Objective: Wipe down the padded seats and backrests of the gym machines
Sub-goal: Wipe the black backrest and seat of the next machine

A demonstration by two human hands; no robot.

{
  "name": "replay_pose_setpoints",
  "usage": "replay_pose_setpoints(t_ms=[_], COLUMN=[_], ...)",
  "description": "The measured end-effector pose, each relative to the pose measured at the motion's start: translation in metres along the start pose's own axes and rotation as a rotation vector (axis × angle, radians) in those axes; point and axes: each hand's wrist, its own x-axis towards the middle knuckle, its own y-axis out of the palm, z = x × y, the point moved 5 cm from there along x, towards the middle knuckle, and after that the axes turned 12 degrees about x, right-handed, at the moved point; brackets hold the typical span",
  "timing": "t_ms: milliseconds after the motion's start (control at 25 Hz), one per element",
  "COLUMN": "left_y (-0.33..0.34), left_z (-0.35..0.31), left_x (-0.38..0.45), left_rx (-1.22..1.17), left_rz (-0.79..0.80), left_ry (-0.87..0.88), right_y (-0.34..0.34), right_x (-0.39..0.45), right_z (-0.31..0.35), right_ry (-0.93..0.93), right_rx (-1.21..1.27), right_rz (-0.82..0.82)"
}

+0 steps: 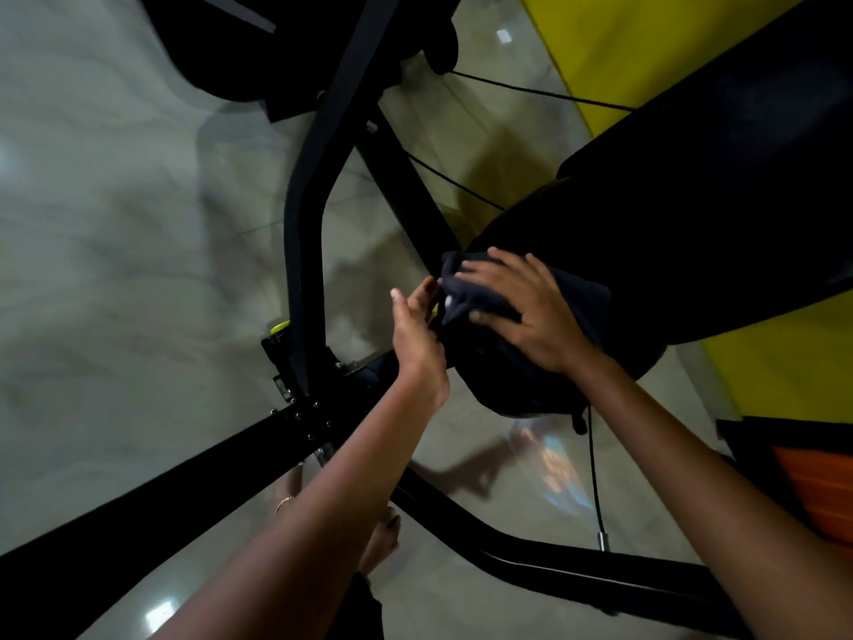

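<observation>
Wiping step in hand: right hand (pixel 531 316) presses a dark grey folded cloth (pixel 475 293) flat-fingered on the black padded seat (pixel 577 251), left hand (pixel 417 330) pinches the cloth's edge; next move likely calls for strokes across the unwiped padding.

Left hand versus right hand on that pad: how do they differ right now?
The right hand lies on top of the dark cloth, fingers spread, pressing it onto the black seat pad; the left hand sits at the cloth's near edge, fingers pointing up. The right hand covers much of the cloth, the left only meets its edge; whether it pinches is unclear. Both are bare and reach in from below.
</observation>
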Motion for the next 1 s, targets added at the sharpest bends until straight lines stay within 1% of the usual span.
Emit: replay_pose_setpoints(t_ms=[80, 200, 280, 360, 400, 480, 520, 560, 600, 640, 720, 760, 800, 840, 920, 960, 1000], left_y=[0.0, 0.009, 0.017, 0.023, 0.026, 0.028, 0.029, 0.029, 0.03, 0.03, 0.031, 0.032, 0.035, 0.041, 0.057, 0.064, 0.071], left_z=[0.008, 0.009, 0.011, 0.01, 0.009, 0.006, 0.005, 0.004, 0.003, 0.002, -0.003, -0.006, -0.008, -0.011, -0.012, -0.011, -0.008], left_x=[-0.001, -0.005, -0.013, -0.022, -0.024, -0.022, -0.021, -0.022, -0.024, -0.026, -0.026, -0.025, -0.021, -0.017, -0.009, -0.007, -0.006], left_rx=[0.117, 0.359, 0.574, 0.853, 0.974, 1.105, 1.138, 1.157, 1.163, 1.159, 1.163, 1.177, 1.195, 1.213, 1.231, 1.246, 1.29], left_rz=[-0.056, -0.129, -0.141, -0.157, -0.153, -0.148, -0.149, -0.145, -0.142, -0.141, -0.171, -0.196, -0.214, -0.224, -0.267, -0.309, -0.367], left_ry=[0.02, 0.161, 0.22, 0.301, 0.337, 0.344, 0.327, 0.319, 0.329, 0.342, 0.377, 0.41, 0.444, 0.456, 0.426, 0.412, 0.433], right_y=[-0.007, -0.012, -0.023, -0.031, -0.029, -0.01, -0.002, -0.001, -0.008, -0.017, -0.034, -0.037, -0.034, -0.028, -0.022, -0.026, -0.035], right_x=[0.02, 0.037, 0.053, 0.069, 0.073, 0.071, 0.067, 0.067, 0.071, 0.08, 0.102, 0.108, 0.109, 0.105, 0.089, 0.084, 0.084], right_z=[-0.016, -0.037, -0.053, -0.06, -0.055, -0.033, -0.027, -0.027, -0.036, -0.046, -0.069, -0.074, -0.074, -0.069, -0.064, -0.069, -0.077], right_ry=[0.097, 0.149, 0.253, 0.342, 0.336, 0.176, 0.094, 0.055, 0.059, 0.099, 0.253, 0.315, 0.317, 0.262, 0.143, 0.123, 0.144], right_rx=[0.027, -0.041, -0.077, -0.173, -0.233, -0.305, -0.291, -0.255, -0.214, -0.181, -0.165, -0.202, -0.276, -0.325, -0.263, -0.207, -0.164], right_rz=[-0.028, 0.026, 0.007, -0.045, -0.03, 0.077, 0.142, 0.191, 0.217, 0.21, 0.138, 0.1, 0.089, 0.105, 0.198, 0.244, 0.258])
